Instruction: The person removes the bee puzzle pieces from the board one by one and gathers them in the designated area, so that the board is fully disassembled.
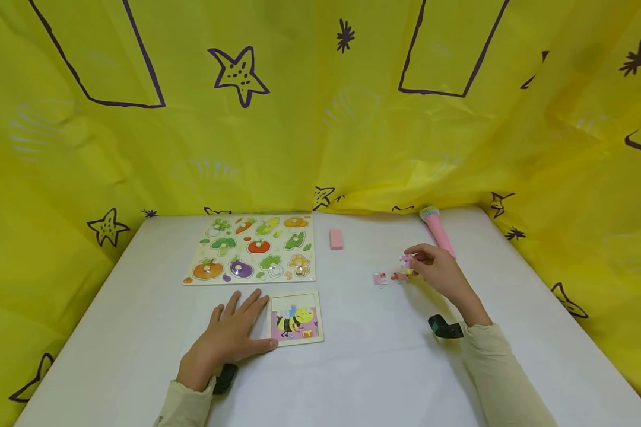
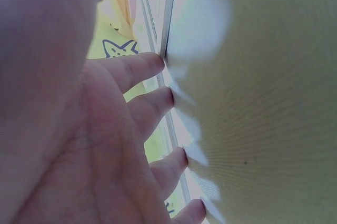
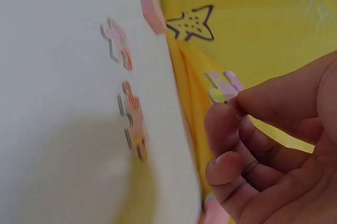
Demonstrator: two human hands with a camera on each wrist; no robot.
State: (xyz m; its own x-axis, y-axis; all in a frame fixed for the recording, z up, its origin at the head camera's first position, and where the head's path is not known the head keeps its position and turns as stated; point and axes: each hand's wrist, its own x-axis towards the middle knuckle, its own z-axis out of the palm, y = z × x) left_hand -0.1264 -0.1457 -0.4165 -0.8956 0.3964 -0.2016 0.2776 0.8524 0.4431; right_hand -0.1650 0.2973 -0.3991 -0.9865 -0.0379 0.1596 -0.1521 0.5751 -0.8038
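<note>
My left hand (image 1: pixel 227 333) rests on the table with fingers spread, its thumb and index fingertip touching the left edge of a small framed bee puzzle (image 1: pixel 295 343). The bee picture is partly filled, with a bare strip along the top of the frame. Between thumb and fingertips, my right hand (image 1: pixel 439 274) pinches a purple and yellow puzzle piece (image 3: pixel 223 85), raised above the table. Below it lie two loose pieces: a pink one (image 1: pixel 380 279) and a pink-red one (image 1: pixel 398 277) beside it. In the left wrist view, the fingertips (image 2: pixel 167 97) press the white surface.
A vegetable peg board (image 1: pixel 251 283) lies behind the bee puzzle. To its right is a pink eraser-like block (image 1: pixel 336 239). A pink toy microphone (image 1: pixel 439 230) lies beyond my right hand. A yellow patterned curtain (image 1: pixel 278 148) stands along the table's far edge.
</note>
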